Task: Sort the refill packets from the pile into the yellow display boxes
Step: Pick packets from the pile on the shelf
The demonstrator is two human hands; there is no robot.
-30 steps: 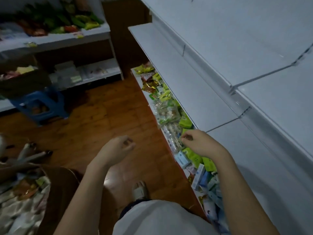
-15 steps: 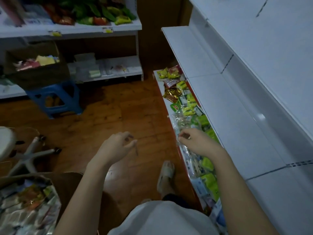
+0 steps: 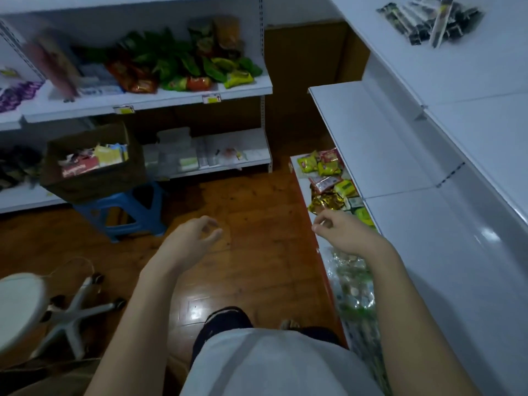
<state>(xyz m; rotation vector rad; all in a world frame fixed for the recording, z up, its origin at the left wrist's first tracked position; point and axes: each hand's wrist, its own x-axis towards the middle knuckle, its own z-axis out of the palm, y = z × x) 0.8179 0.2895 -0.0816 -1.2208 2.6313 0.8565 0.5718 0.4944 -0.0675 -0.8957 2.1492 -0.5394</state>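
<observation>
My left hand [image 3: 194,238] hovers over the wooden floor with its fingers loosely curled and nothing in it. My right hand [image 3: 341,232] is at the front edge of the bottom shelf [image 3: 303,190] on the right, fingers bent, holding nothing. Mixed packets [image 3: 328,181] in yellow, red, gold and green lie along that bottom shelf just beyond my right hand. More clear-wrapped packets [image 3: 353,284] lie under my right forearm. No yellow display boxes are in view.
A brown cardboard box [image 3: 94,164] of packets sits on a blue stool [image 3: 125,210] at the left. A white swivel chair [image 3: 34,307] stands at lower left. White shelves [image 3: 400,144] rise on the right; stocked shelves [image 3: 171,90] face me.
The view has lifted and swung left along the aisle. My right hand has come off the packets on the bottom shelf and both hands now hang free in the air.
</observation>
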